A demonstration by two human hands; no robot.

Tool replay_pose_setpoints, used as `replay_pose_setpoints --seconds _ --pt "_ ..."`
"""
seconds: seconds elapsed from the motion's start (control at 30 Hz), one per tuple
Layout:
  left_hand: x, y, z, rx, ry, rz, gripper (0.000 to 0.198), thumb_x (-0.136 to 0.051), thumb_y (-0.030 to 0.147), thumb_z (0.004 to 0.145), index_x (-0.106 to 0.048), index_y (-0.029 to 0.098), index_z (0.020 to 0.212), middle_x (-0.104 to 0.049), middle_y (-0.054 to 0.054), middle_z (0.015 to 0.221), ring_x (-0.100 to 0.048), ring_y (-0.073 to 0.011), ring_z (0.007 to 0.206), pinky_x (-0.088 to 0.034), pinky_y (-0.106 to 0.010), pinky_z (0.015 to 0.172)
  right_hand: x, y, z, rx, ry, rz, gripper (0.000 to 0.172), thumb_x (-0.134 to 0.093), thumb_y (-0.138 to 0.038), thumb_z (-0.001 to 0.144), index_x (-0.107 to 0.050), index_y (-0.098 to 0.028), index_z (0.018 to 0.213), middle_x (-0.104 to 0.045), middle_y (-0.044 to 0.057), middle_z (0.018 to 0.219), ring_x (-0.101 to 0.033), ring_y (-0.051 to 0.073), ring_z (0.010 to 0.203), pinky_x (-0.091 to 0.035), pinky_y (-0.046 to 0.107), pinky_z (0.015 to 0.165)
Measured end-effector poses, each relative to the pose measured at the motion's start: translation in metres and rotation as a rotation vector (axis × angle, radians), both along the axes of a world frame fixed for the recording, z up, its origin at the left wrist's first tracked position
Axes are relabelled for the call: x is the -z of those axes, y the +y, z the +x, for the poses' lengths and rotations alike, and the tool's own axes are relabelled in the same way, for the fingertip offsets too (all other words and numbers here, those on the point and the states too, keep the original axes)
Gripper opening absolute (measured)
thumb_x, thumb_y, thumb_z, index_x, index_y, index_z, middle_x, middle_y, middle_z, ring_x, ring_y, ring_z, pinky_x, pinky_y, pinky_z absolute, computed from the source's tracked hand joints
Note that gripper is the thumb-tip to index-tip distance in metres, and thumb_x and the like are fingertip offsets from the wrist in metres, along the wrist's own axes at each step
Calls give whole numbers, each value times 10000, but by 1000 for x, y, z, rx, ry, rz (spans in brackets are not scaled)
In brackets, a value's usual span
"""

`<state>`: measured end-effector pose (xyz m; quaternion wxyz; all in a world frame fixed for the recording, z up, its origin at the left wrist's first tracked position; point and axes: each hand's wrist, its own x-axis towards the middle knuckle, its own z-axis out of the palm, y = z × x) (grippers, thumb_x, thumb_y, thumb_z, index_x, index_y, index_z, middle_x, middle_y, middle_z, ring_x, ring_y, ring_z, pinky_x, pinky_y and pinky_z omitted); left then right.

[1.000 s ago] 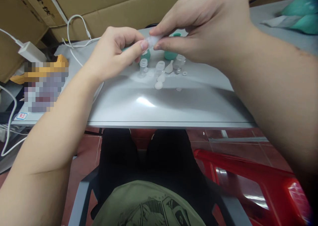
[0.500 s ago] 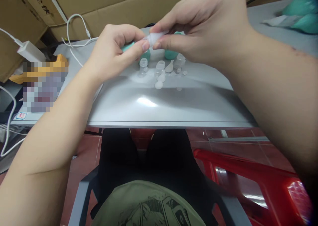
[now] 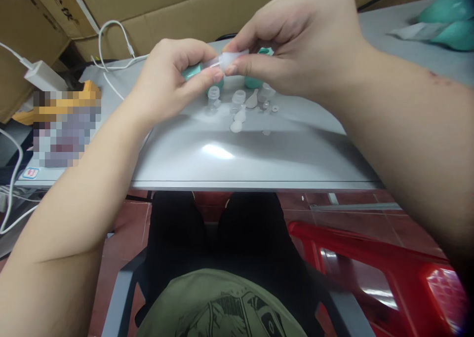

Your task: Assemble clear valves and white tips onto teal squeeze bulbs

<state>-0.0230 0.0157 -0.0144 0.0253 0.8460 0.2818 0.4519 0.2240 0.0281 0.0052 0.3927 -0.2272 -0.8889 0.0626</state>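
Note:
My left hand is closed around a slim clear tube with a teal end. Between the thumb and forefinger of my right hand is a translucent white cap-like piece, which meets the tube's right end. Both are held above the desk, and my fingers hide parts of them. Below stand small clear bottles and a clear jar. A small funnel and a white spatula lie beside them. Behind my hands are partly hidden teal containers.
The grey desk backs onto cardboard. Teal pouch-like items lie at the far right. A white charger, cables and a yellow object are at left. A red plastic stool stands below the desk's right side.
My right hand has shifted slightly left with the white piece. More of the clear tube and its teal end shows between my hands. Things on the desk stay put.

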Motion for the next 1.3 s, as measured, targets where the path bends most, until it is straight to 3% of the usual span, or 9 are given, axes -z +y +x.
replay_pose_setpoints --seconds 0.23,0.67,0.77,0.87,0.93,1.0,1.13,1.3 --pt "1 2 -3 -23 52 -17 165 -774 414 895 -796 257 943 -715 -20 795 -531 -193 680 -372 -376 668 1 -3 -3 -2 64 -82 250 -763 -385 967 -849 -161 1035 -802 -31 921 -668 89 788 -485 234 685" --pt "5 0 -4 -187 88 58 104 -793 375 838 -789 289 896 -734 -17 808 -556 -218 698 -306 -394 679 7 0 -9 -55 125 -132 202 -799 -314 925 -836 -122 974 -784 14 886 -638 103 754 -455 249 647" --pt "3 6 -4 -137 100 25 177 -811 462 883 -761 294 903 -730 -3 815 -546 -196 702 -323 -390 658 6 2 -12 -40 115 -140 213 -781 -322 935 -834 -120 978 -756 4 858 -615 90 741 -449 237 641" --pt "-4 9 -3 -42 -9 70 386 -810 651 916 -710 284 851 -676 9 777 -492 -167 687 -331 -377 635 6 5 -14 -91 155 -98 356 -743 -374 956 -780 -111 1193 -728 -7 950 -660 99 851 -531 233 766" --pt "-10 7 -3 -14 -69 60 479 -755 726 955 -686 264 847 -654 20 769 -509 -141 693 -369 -364 644 6 6 -15 -141 195 -88 497 -707 -404 969 -691 -87 1352 -701 -10 978 -671 103 902 -552 238 830" --pt "-17 5 -5 -1 -69 -64 457 -712 690 1014 -668 247 911 -669 35 818 -600 -110 744 -450 -342 681 6 6 -13 -137 194 -82 537 -673 -388 979 -651 -50 1396 -687 -4 970 -657 93 889 -542 227 833" --pt "-25 1 -12 30 -91 -219 473 -688 712 1014 -578 259 936 -594 77 874 -588 -52 734 -555 -306 738 6 3 -9 -30 150 -81 489 -650 -352 985 -696 -43 1362 -724 23 1013 -659 99 897 -543 230 855" --pt "-22 4 -17 -89 -98 -263 599 -674 842 938 -575 252 955 -629 58 917 -672 -58 796 -595 -357 800 5 -1 -7 37 86 -89 354 -668 -326 977 -778 -108 1234 -740 16 988 -688 134 902 -555 266 830"
